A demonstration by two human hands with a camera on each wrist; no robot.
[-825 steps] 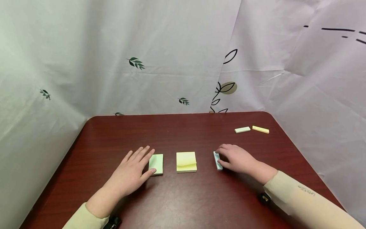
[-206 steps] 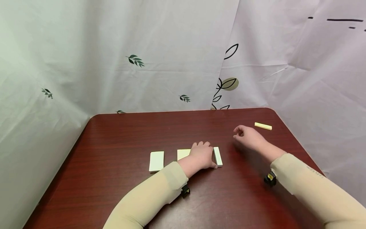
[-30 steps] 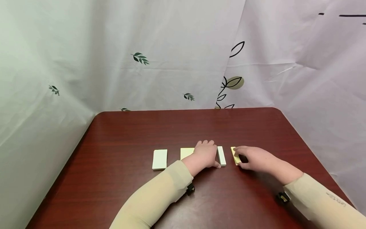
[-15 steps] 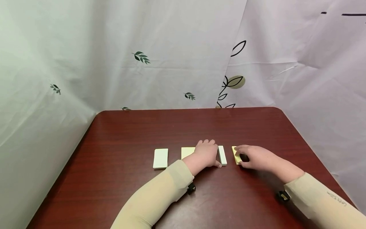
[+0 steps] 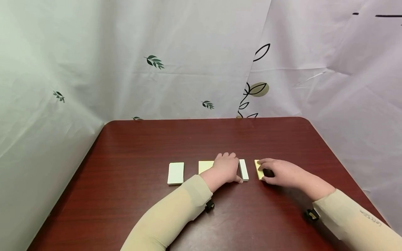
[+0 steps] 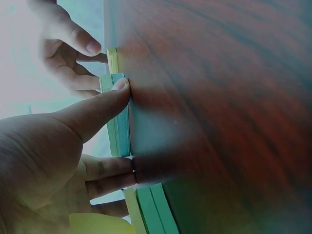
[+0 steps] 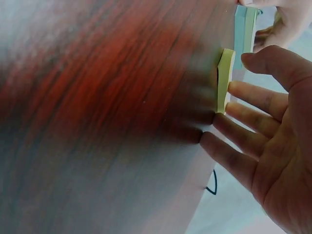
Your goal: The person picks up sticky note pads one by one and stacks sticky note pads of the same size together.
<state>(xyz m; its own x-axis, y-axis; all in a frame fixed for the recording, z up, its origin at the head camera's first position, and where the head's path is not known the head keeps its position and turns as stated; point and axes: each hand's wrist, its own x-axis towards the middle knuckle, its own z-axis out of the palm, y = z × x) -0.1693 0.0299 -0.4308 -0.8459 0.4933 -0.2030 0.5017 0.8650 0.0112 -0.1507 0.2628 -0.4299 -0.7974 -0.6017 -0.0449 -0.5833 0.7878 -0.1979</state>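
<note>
In the head view my left hand [image 5: 223,168] holds a narrow sticky-note stack [image 5: 244,170], its thumb at the near end and fingers by the far end. The left wrist view shows that stack is pale green on blue [image 6: 123,131]. To the right, my right hand [image 5: 281,173] has thumb and fingertips at a narrow yellow sticky-note pad [image 5: 258,170], which lies on the table. Its other fingers spread out in the right wrist view. Partly hidden by the left hand is a square yellow sticky-note pad [image 5: 205,166]; farther left lies a pale rectangular sticky-note pad [image 5: 176,173].
All the pads lie in a row across the middle of the dark red wooden table [image 5: 150,143]. A white patterned cloth [image 5: 188,69] hangs behind the table and along its sides.
Over the longer span, the narrow green and yellow pads came from the back right: green onto the blue one, yellow beside that stack. During the last second both hands stay nearly still.
</note>
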